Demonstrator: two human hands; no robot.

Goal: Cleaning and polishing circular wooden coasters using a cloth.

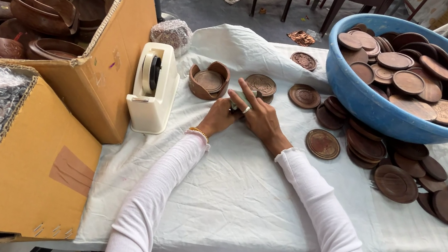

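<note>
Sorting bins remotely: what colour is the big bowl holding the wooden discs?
Blue; the bowl shows best in the head view, at the upper right.
</note>
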